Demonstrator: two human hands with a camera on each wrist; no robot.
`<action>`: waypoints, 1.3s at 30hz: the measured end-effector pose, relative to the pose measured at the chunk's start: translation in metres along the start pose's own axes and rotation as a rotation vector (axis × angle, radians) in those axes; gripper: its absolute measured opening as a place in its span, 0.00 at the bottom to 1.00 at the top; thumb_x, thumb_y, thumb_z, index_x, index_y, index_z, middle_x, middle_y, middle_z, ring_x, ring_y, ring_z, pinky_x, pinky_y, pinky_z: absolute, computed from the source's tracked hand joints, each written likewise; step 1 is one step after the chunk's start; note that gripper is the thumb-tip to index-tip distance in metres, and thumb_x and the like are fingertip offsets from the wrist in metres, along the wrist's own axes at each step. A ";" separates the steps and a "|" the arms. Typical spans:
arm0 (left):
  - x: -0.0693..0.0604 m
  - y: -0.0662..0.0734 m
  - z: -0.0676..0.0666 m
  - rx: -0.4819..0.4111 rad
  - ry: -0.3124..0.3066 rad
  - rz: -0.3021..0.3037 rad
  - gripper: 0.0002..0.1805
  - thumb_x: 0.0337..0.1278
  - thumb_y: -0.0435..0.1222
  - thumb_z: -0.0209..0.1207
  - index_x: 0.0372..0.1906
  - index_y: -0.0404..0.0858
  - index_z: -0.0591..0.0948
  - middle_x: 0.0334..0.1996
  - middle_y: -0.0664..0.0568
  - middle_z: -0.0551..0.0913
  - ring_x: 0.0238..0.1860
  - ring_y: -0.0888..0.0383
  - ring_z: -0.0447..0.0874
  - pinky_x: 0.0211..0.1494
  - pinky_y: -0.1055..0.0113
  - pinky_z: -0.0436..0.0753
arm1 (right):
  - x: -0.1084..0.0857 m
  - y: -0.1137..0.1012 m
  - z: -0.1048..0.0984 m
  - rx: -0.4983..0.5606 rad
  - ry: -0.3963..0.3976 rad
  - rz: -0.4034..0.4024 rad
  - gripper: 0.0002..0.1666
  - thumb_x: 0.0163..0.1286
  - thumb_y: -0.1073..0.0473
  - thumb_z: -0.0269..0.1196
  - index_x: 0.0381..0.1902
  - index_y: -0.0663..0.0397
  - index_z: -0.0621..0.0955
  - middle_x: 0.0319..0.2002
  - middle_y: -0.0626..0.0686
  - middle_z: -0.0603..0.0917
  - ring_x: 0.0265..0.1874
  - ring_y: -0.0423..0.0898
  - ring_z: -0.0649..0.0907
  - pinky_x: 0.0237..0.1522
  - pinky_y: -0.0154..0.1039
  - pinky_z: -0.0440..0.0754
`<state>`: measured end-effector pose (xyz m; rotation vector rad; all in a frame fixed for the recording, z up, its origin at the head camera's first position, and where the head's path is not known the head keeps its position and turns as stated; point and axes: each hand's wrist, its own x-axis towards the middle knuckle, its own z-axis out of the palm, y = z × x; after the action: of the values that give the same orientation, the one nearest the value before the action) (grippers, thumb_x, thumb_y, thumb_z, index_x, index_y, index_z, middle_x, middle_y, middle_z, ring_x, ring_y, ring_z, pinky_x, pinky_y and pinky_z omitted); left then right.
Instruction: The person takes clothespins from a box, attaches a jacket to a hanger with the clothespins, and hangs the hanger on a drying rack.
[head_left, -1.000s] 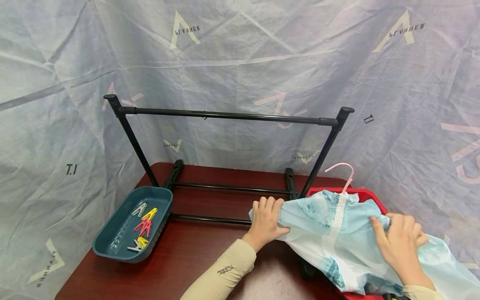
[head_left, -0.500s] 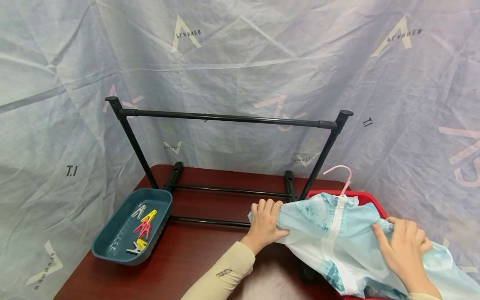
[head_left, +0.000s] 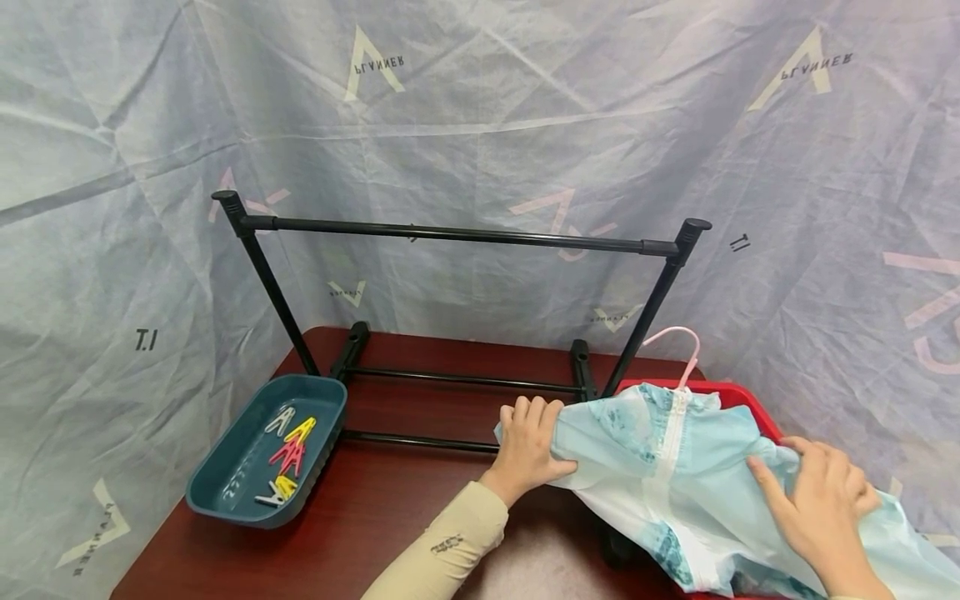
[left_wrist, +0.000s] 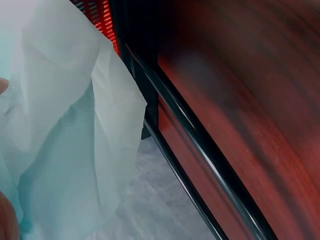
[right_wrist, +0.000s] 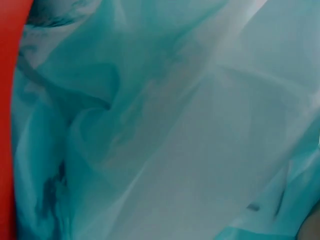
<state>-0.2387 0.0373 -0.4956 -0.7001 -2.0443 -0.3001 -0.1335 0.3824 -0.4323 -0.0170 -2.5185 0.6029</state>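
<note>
A light blue and white zip jacket (head_left: 701,479) lies spread over the red basket, with a pink hanger hook (head_left: 686,342) rising from its collar. My left hand (head_left: 528,446) grips the sleeve on the jacket's left side, thumb toward the zip. On the other side, my right hand (head_left: 821,500) holds the fabric near the shoulder between thumb and fingers. In the left wrist view, pale cloth (left_wrist: 65,120) hangs beside the black bars. Folds of the jacket (right_wrist: 175,130) fill most of the right wrist view. The hanger's body is hidden inside the jacket.
A black rack with a top bar (head_left: 450,235) stands on the dark red table (head_left: 390,508). At the left, a blue tray (head_left: 217,492) holds several white, yellow and pink clips. The red basket (head_left: 757,408) is at the right, partly under the jacket. Printed grey cloth hangs behind.
My right hand has moved slightly right and down along the jacket. The hanger hook has shifted a little left, to the rack's right post. My left hand has barely moved.
</note>
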 end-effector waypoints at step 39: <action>0.000 -0.002 -0.006 -0.039 -0.006 -0.024 0.50 0.09 0.62 0.78 0.48 0.41 0.74 0.34 0.52 0.70 0.32 0.55 0.62 0.34 0.60 0.59 | -0.017 0.020 -0.002 -0.013 0.036 -0.056 0.62 0.32 0.42 0.83 0.63 0.59 0.67 0.55 0.74 0.60 0.54 0.73 0.56 0.50 0.73 0.35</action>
<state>-0.2362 0.0331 -0.4920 -0.7013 -2.0587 -0.3526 -0.1206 0.3992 -0.4478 0.0375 -2.4792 0.5592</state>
